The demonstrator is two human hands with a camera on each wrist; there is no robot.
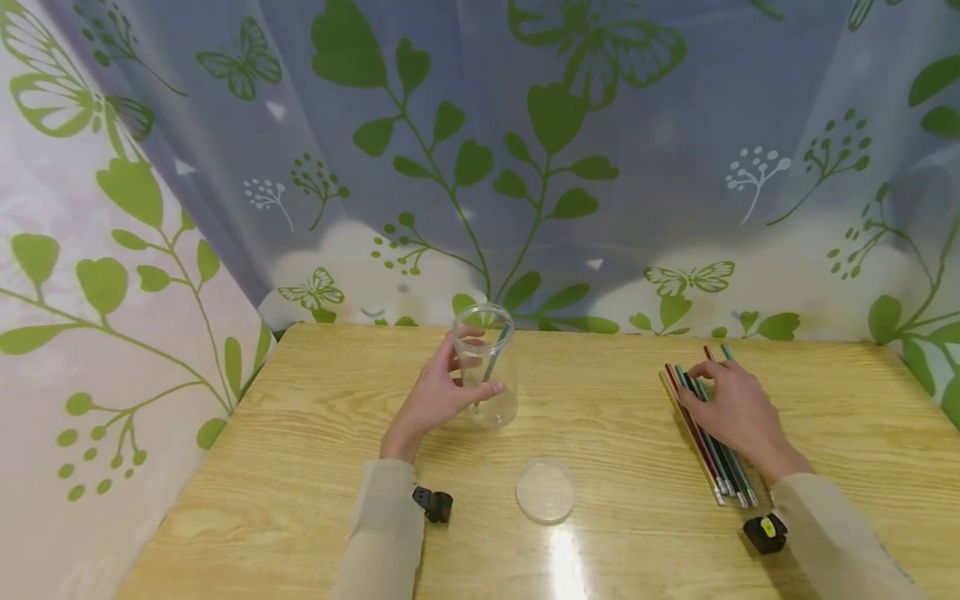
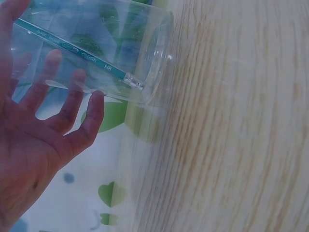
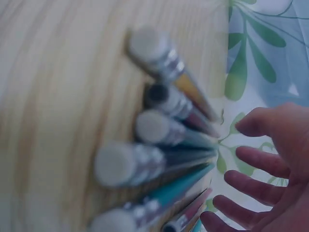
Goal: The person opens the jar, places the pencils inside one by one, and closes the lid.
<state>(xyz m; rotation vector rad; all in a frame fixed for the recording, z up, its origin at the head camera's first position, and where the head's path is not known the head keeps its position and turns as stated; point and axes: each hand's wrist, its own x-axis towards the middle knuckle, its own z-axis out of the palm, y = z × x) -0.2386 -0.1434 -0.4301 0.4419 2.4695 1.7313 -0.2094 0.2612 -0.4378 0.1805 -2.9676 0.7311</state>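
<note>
My left hand (image 1: 435,396) holds a clear plastic jar (image 1: 501,410) upright on the table, thumb across the near side and fingers round the far side. Inside the jar leans one teal pencil (image 1: 491,365); the left wrist view shows its HB print and eraser end (image 2: 134,81) down at the jar's base. On the right lies a loose row of several pencils (image 1: 701,437), yellow, red, teal and dark, eraser ends towards me. My right hand (image 1: 738,412) is over their far part, its thumb and fingers (image 3: 256,188) spread and bent, with no pencil between them.
A round clear lid (image 1: 546,492) lies on the wooden table (image 1: 300,500) between my arms. Behind the table's far edge hangs a leaf-patterned curtain (image 1: 637,208), and another patterned cloth (image 1: 60,375) covers the left side.
</note>
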